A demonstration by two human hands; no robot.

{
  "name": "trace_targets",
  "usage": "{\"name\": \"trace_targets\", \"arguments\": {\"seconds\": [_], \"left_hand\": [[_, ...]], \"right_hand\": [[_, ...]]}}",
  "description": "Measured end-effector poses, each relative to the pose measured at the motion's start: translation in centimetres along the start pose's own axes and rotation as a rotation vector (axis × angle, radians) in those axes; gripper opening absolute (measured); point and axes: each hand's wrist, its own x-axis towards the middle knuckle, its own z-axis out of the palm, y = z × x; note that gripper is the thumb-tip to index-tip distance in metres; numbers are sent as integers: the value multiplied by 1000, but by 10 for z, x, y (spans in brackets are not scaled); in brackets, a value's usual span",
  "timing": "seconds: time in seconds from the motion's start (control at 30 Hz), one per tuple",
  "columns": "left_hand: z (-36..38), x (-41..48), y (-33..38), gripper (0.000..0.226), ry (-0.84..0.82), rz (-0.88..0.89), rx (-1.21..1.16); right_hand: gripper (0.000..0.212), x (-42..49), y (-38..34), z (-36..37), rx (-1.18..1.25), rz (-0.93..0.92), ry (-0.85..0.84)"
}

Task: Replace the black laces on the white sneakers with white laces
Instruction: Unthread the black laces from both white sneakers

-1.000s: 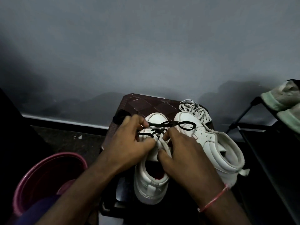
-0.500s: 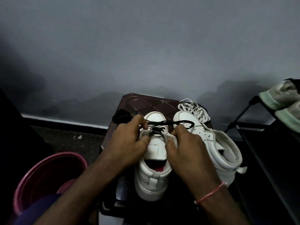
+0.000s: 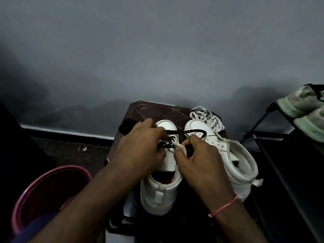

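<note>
We look down at two white sneakers on a small dark table [image 3: 152,111] by a grey wall [image 3: 157,50]. The first sneaker [image 3: 159,195] lies in the middle with its toe pointing away from us. Both hands are on it. The second sneaker [image 3: 243,165] lies just beside it on the right.

The left hand [image 3: 140,151] rests on the front part of the first sneaker. Its fingers [image 3: 152,130] are curled in tight and pinch the black lace [image 3: 191,132] near the toe. From there the black lace goes in a long loop over the front of the second sneaker and comes back toward the right hand [image 3: 201,165]. More of it crosses the first sneaker between the two hands.

The right hand's fingers [image 3: 192,144] are curled too. The thumb and first finger pinch the white edge of the first sneaker by the lace holes. The lace runs close past these fingertips, but we cannot tell if they hold it as well.

The white laces [image 3: 208,118] lie in a loose pile at the far right corner of the table, right by the toe of the second sneaker. A small black lump [image 3: 126,128] sits on the table beside the left hand, too dark to make out. A pink thread [image 3: 226,206] goes round the right wrist. A pink bucket [image 3: 35,190] stands on the floor at the left. At the right, a black rack [image 3: 259,123] holds shoes with green soles [image 3: 301,102].
</note>
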Motion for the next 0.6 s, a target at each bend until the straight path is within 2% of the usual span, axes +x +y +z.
{"name": "trace_targets", "arguments": {"seconds": [0.1,0.23,0.37,0.5,0.57,0.6], "left_hand": [[0,19,21,30,-45,70,242],[7,28,33,20,-65,137,362],[16,23,19,16,38,79,206],[23,23,15,18,69,117,104],[25,22,11,16,141,-3,-98],[26,20,8,12,177,-126,-255]], "right_hand": [[11,3,0,1,33,9,9],[9,4,0,0,36,1,-9],[7,4,0,0,30,2,-12],[7,2,0,0,43,13,-7],[8,-1,-2,0,36,-3,6],[9,-2,-3,0,27,-15,11]]}}
